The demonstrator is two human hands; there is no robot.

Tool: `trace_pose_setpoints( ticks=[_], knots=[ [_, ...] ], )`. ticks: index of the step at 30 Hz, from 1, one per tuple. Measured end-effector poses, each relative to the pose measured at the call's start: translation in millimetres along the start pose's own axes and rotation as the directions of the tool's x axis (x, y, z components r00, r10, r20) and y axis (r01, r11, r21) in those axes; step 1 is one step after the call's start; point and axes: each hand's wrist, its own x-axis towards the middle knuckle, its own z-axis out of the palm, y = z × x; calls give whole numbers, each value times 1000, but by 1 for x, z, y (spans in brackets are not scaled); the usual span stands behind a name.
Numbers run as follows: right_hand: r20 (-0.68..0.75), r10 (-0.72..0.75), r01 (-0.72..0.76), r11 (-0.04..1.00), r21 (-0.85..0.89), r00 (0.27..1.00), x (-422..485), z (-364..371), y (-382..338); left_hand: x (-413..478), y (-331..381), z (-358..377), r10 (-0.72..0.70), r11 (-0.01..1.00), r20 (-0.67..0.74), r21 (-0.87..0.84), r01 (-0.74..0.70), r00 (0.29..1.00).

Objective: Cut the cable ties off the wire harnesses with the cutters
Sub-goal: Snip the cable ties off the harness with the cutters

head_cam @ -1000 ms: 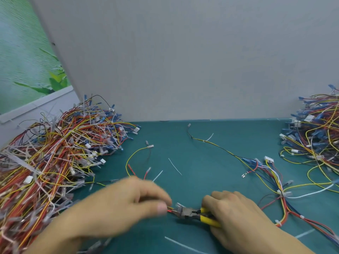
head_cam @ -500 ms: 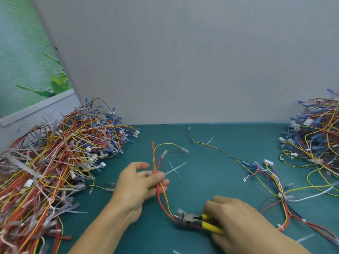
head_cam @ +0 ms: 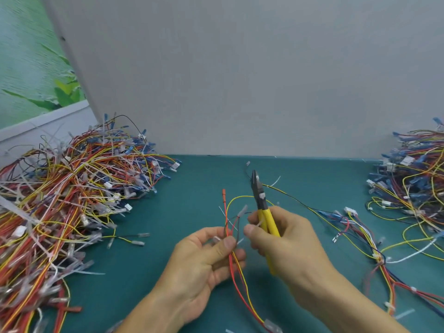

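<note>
Left hand (head_cam: 201, 260) pinches wires (head_cam: 225, 212); right hand (head_cam: 286, 241) grips cutters (head_cam: 261, 199), tips up; left heap (head_cam: 72, 200), right heap (head_cam: 413, 183), loose harness (head_cam: 360, 227) nearby

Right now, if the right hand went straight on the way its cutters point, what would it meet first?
Probably the black wire end lying just beyond the tip of the cutters, then the grey back panel. The right hand seems to be up in the air, so it may pass above the wire.
</note>
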Motion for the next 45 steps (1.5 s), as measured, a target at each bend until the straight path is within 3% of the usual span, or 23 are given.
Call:
trace_pose_setpoints(
  ticks=[4, 8, 12, 21, 25, 28, 31, 33, 36, 38, 42, 45],
  knots=[
    [-36, 15, -17, 999, -32, 999, 9, 11, 5, -2, -1, -2, 48, 987, 71, 151, -58, 996],
    [-88, 43, -46, 998, -39, 995, 11, 8, 15, 0, -2, -6, 127, 919, -49, 381, -99, 991],
    [-118, 37, -45, 996, -73, 992, 11, 5, 20, 0, -7, -7, 207, 871, -105, 472, -135, 973],
    [-27, -31, 27, 990, -135, 999, 10, 10, 17, 0, -5, -6, 131, 905, -71, 415, -90, 989],
    [19, 14, -8, 950, -311, 1000, 14, 7, 13, 0, -6, -4, 193, 913, -25, 370, -170, 981],
    [-19, 12, -17, 955, -297, 1000, 16, 7, 11, 2, -11, -4, 239, 890, -5, 402, -217, 971],
    [-78, -37, 13, 956, -293, 996, 17, 9, 9, 7, -17, -9, 293, 811, -7, 532, -245, 956],
    [-77, -91, 60, 940, -336, 993, 16, 10, 5, 9, -20, -14, 350, 692, 46, 660, -291, 936],
    [-6, -173, 155, 901, -406, 985, 16, 13, -1, 8, -21, -17, 412, 466, 165, 807, -362, 896],
    [69, -190, 201, 883, -424, 979, 16, 15, -6, 6, -20, -14, 437, 417, 148, 841, -345, 887],
    [174, -171, 231, 875, -425, 970, 15, 19, -12, 6, -19, -11, 405, 520, 58, 806, -282, 913],
    [96, -227, 245, 849, -469, 969, 12, 15, -17, 4, -15, -6, 255, 806, -88, 570, -161, 963]
  ],
)
